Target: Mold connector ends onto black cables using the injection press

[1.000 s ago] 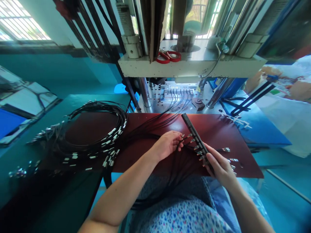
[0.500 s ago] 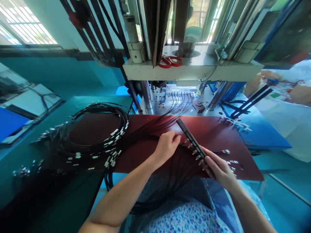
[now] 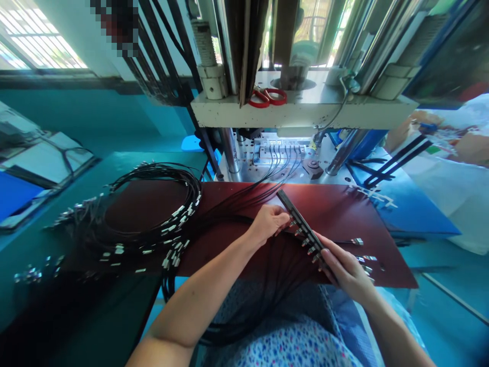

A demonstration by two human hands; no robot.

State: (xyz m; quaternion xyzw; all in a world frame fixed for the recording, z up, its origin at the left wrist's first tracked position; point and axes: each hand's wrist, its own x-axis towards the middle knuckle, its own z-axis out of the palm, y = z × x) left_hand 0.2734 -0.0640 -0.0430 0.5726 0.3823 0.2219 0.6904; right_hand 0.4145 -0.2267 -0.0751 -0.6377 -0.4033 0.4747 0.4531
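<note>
In my right hand [image 3: 346, 267] is a long dark bar [image 3: 300, 219], held tilted at its lower end between thumb and fingers. A row of small metal cable connectors [image 3: 311, 250] sticks out along the bar's left side, and thin black cables [image 3: 269, 285] hang below them toward my lap. My left hand [image 3: 269, 224] is closed in a pinch at the bar's upper left, close to the topmost connector. What its fingertips hold is hidden.
A press [image 3: 305, 113] stands ahead, with red-handled scissors [image 3: 267, 97] on its plate. Cables run into its metal mould [image 3: 282, 153]. A coil of black cables [image 3: 194, 199] with white tags lies left on the brown board [image 3: 344, 214]. Loose connectors [image 3: 358, 241] lie at right.
My left hand has moved slightly right, closer to the connectors at the upper part of the bar. The right hand and the bar stay almost in place.
</note>
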